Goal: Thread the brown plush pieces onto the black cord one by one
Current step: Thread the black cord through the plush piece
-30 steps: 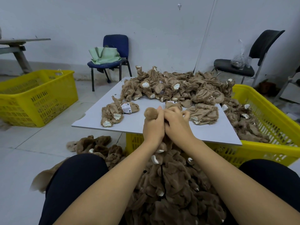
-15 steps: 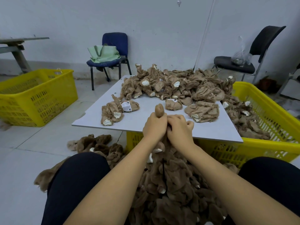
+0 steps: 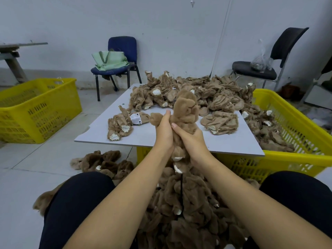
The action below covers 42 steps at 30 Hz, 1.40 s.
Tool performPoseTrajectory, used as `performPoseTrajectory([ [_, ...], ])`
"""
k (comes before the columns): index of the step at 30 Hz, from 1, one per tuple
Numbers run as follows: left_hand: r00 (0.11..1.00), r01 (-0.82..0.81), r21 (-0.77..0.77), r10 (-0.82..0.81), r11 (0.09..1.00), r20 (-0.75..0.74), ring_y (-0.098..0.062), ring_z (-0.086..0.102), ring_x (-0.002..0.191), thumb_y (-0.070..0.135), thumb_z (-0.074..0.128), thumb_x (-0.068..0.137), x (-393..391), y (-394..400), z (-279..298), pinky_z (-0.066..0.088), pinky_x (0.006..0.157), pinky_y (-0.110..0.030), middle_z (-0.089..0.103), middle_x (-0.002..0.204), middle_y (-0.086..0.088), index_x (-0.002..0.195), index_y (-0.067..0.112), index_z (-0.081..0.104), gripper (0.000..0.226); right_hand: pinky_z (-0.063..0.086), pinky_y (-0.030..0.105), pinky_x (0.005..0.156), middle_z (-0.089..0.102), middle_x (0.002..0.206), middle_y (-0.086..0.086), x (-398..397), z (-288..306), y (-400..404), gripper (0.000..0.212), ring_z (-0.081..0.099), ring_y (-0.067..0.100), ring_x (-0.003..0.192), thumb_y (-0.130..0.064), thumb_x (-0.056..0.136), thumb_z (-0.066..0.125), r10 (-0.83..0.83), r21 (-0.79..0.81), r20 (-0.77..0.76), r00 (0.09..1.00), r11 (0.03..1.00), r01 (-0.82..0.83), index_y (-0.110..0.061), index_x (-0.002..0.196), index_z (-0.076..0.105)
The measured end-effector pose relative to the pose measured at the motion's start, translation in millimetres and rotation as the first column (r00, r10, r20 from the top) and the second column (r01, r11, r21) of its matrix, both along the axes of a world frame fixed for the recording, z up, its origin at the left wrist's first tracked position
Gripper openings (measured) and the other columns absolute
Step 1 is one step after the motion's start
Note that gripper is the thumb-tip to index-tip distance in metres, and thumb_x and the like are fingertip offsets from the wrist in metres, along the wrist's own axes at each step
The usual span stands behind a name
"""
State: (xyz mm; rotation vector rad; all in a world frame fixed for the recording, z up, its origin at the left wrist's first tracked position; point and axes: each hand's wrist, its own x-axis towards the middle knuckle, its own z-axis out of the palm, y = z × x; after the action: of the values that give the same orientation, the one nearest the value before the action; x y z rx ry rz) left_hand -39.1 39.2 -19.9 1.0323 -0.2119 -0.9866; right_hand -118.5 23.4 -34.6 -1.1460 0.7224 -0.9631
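Observation:
A brown plush piece (image 3: 186,109) stands upright above the white board's near edge, gripped from both sides. My left hand (image 3: 163,131) curls round its left side, with a small plush lobe sticking out to the left. My right hand (image 3: 191,137) wraps its lower right side, thumb across the front. Below the hands, a short stretch of black cord (image 3: 181,187) runs down into a dense bundle of threaded plush pieces (image 3: 188,212) between my knees. A heap of loose plush pieces (image 3: 197,92) covers the far part of the board.
The white board (image 3: 147,139) lies over a yellow basket (image 3: 294,123) holding more pieces. A small clump (image 3: 120,125) sits on the board's left. Another yellow basket (image 3: 36,108) stands on the floor at left. Two chairs, blue (image 3: 122,56) and black (image 3: 269,67), stand by the wall.
The plush piece has come up much higher out of my hands, and now stands tall between them. Both hands rose slightly and shifted their grip lower on it.

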Motion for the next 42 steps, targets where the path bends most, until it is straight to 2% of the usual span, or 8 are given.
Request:
performPoseTrajectory([
  [7,0.956,-0.234,0.080,0.214,0.969,0.200,-0.029,0.061,0.084,0.002,0.056,0.092,1.0,8.5,-5.4,0.056,0.066,-0.031,0.060,0.079,-0.013,0.096,0.004,0.057,0.004,0.061,0.043,0.081,0.073,0.093,0.005,-1.3,17.4,-10.7,0.017,0.071,0.020,0.090,-0.007,0.086,0.070,-0.083,-0.397,-0.231,0.969,0.918,-0.016,-0.015,0.100,0.065],
  [9,0.863,-0.385,0.083,0.327,0.919,0.384,-0.031,0.061,0.097,-0.005,0.055,0.083,4.1,13.2,-5.3,0.056,0.076,-0.035,0.060,0.099,-0.013,0.105,0.006,0.050,0.026,0.058,0.052,0.080,0.071,0.088,0.006,-1.8,23.6,-13.4,0.012,0.069,0.026,0.087,-0.007,0.087,0.065,-0.086,-0.485,-0.336,0.938,0.869,-0.094,-0.014,0.095,0.064],
  [12,0.419,-0.601,-0.118,0.437,0.790,0.796,-0.023,0.047,0.113,-0.006,0.061,0.067,9.7,24.8,4.4,0.039,0.101,-0.043,0.045,0.119,0.001,0.120,0.016,0.049,0.058,0.057,0.050,0.072,0.067,0.079,-0.001,-0.2,31.5,-17.4,0.007,0.065,0.026,0.079,-0.018,0.089,0.061,-0.187,-0.587,-0.470,0.863,0.796,-0.147,-0.023,0.084,0.060],
  [16,-0.271,-0.193,-0.306,0.249,0.932,0.930,-0.022,0.041,0.125,-0.006,0.049,0.059,19.0,30.6,26.3,0.026,0.108,-0.042,0.057,0.126,-0.004,0.114,0.014,0.066,0.060,0.054,0.041,0.066,0.066,0.078,0.000,0.9,43.5,-28.4,0.006,0.064,0.025,0.076,-0.023,0.087,0.057,-0.245,-0.624,-0.601,0.761,0.739,-0.255,-0.021,0.081,0.059],
  [18,-0.410,-0.035,-0.117,0.093,0.993,0.907,-0.027,0.050,0.118,-0.003,0.046,0.060,23.4,30.4,26.9,0.029,0.107,-0.042,0.066,0.114,-0.005,0.105,0.013,0.069,0.053,0.055,0.047,0.070,0.066,0.082,0.008,2.6,43.6,-34.7,0.008,0.064,0.031,0.082,-0.016,0.087,0.056,-0.200,-0.594,-0.686,0.700,0.709,-0.380,-0.015,0.079,0.058],
  [27,-0.369,-0.235,0.250,-0.325,0.939,0.871,-0.027,0.047,0.087,0.012,0.049,0.088,32.9,29.8,14.5,0.031,0.065,-0.038,0.037,0.077,0.005,0.088,0.017,0.039,0.012,0.056,0.046,0.078,0.072,0.090,0.012,-19.9,19.3,-45.3,0.040,0.069,0.028,0.088,-0.031,0.071,0.090,0.011,-0.378,-0.702,0.712,0.841,-0.386,-0.007,0.095,0.069],
  [36,-0.237,-0.267,0.182,-0.248,0.946,0.939,-0.023,0.041,0.076,0.012,0.044,0.093,12.7,27.9,-1.9,0.028,0.059,-0.037,0.037,0.080,0.005,0.093,0.019,0.031,0.015,0.053,0.048,0.081,0.071,0.098,0.006,-28.3,26.2,-45.2,0.018,0.065,0.026,0.092,-0.026,0.098,0.058,-0.282,-0.710,-0.650,0.705,0.555,-0.433,-0.012,0.105,0.067],
  [42,-0.080,-0.233,0.345,-0.371,0.909,0.925,-0.027,0.049,0.081,0.021,0.038,0.098,7.5,24.4,-8.4,0.036,0.065,-0.040,0.046,0.086,0.001,0.092,0.018,0.035,0.008,0.049,0.045,0.099,0.065,0.123,0.008,-27.9,-15.5,-38.1,0.032,0.062,0.022,0.113,-0.029,0.110,0.034,-0.054,-0.573,-0.623,0.780,0.711,-0.408,-0.014,0.131,0.053],
])
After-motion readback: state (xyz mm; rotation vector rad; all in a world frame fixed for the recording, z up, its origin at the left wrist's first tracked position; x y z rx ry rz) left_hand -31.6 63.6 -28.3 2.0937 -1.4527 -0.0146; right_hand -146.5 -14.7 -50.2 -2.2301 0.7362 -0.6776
